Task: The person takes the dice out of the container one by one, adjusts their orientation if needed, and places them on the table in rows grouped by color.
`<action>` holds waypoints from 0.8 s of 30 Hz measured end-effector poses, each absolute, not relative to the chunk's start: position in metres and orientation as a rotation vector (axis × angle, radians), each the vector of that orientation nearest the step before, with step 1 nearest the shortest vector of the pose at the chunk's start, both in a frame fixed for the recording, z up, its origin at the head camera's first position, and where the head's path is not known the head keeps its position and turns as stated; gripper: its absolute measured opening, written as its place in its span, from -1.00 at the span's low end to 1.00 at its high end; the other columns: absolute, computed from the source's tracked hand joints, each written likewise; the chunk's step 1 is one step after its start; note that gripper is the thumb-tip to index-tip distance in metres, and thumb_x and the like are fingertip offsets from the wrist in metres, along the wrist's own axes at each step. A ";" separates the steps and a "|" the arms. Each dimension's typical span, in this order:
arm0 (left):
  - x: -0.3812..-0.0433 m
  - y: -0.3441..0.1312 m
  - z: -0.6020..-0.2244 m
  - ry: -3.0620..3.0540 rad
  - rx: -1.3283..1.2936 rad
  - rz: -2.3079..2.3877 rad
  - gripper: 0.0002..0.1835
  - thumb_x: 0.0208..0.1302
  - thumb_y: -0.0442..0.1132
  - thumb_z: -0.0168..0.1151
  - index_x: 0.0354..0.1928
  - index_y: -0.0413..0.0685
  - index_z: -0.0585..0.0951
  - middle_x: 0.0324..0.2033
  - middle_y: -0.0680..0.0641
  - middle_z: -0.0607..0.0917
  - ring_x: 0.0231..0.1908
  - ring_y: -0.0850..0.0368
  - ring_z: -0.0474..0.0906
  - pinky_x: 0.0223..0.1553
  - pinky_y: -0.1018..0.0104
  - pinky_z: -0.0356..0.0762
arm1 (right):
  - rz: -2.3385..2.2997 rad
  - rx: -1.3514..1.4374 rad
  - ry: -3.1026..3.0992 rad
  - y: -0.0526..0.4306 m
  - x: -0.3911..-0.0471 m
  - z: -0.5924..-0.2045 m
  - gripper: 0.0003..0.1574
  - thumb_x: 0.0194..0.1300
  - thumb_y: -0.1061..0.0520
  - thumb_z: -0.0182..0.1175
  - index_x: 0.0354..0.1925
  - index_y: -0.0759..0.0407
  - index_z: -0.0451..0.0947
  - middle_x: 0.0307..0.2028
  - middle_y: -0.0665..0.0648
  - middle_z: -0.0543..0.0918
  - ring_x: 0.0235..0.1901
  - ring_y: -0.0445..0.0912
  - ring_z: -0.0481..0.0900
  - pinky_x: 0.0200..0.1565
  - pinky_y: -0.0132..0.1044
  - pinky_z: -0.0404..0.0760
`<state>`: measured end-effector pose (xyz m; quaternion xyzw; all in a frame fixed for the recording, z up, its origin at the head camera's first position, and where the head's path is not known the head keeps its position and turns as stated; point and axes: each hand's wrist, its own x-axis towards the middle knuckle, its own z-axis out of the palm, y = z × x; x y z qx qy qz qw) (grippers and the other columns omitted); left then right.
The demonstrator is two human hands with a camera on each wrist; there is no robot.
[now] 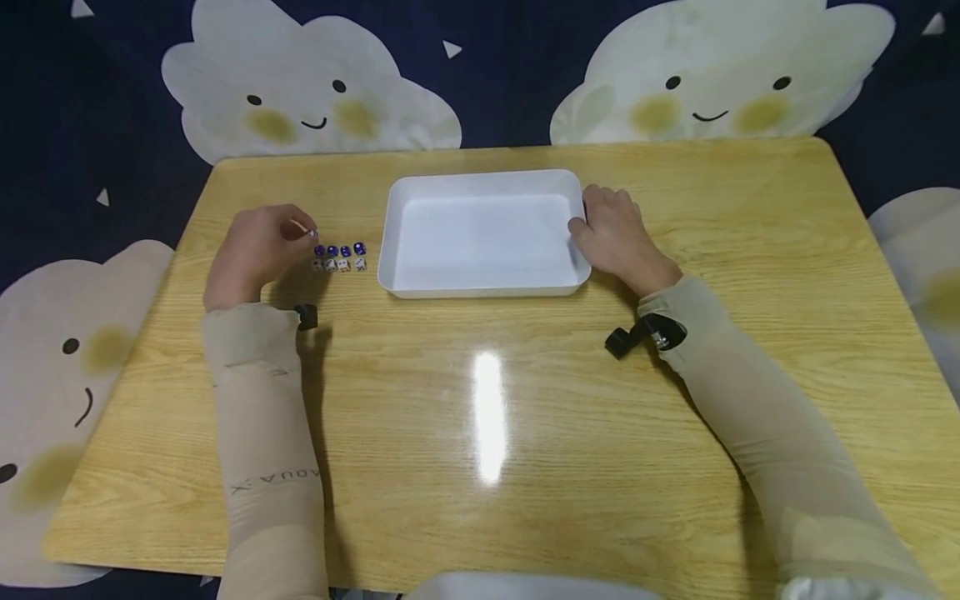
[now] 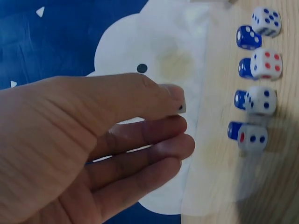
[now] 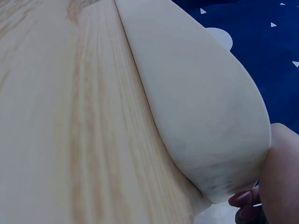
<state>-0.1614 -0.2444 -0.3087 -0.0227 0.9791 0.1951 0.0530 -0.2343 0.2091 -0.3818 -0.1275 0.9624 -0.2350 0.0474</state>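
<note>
My left hand [image 1: 251, 254] pinches a small white die [image 2: 182, 109] between thumb and fingertips; mostly covered by the thumb, it shows one dark pip in the left wrist view. Right beside that hand, two short rows of dice lie on the table: blue dice [image 1: 332, 251] behind and white dice [image 1: 344, 265] in front. The white dice carry blue or red pips, the blue ones white pips. A shallow white rectangular tray [image 1: 480, 292] stands to the right of the rows, its inside bare. Its right end wall is gripped by my right hand [image 1: 618, 236], thumb over the rim.
The wooden table [image 1: 405, 417] extends in front of the tray and to both sides. At the near edge, part of another white container [image 1: 532, 587] shows. Behind the table hangs dark blue fabric with cloud faces [image 1: 315, 92]. Black wrist cameras [image 1: 619, 342] project from both sleeves.
</note>
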 end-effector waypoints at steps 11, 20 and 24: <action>-0.158 -0.261 -0.316 2.888 -0.121 0.534 -0.73 0.49 -0.16 0.20 0.08 -0.15 0.66 0.06 -0.42 0.70 0.00 -0.32 0.66 -0.04 -0.18 0.59 | -0.710 -0.388 2.944 0.209 -0.235 -0.382 -0.54 0.49 0.00 -0.19 0.01 0.37 0.38 -0.10 0.36 0.50 -0.04 0.28 0.34 0.06 0.12 0.31; -0.158 -0.269 -0.321 2.839 -0.127 0.519 -0.77 0.43 -0.16 0.28 0.01 -0.10 0.70 0.05 -0.41 0.71 -0.01 -0.28 0.66 -0.08 -0.11 0.58 | -0.712 -0.403 2.954 0.209 -0.234 -0.383 -0.55 0.48 0.00 -0.19 -0.04 0.36 0.38 -0.12 0.36 0.49 -0.07 0.29 0.34 0.02 0.12 0.31; -0.159 -0.272 -0.324 2.792 -0.131 0.525 -0.75 0.43 -0.12 0.27 0.02 -0.08 0.68 0.09 -0.40 0.69 0.04 -0.29 0.63 -0.03 -0.15 0.55 | -0.707 -0.396 2.954 0.209 -0.234 -0.382 -0.54 0.49 0.00 -0.20 -0.02 0.37 0.39 -0.11 0.37 0.50 -0.07 0.29 0.34 0.02 0.12 0.31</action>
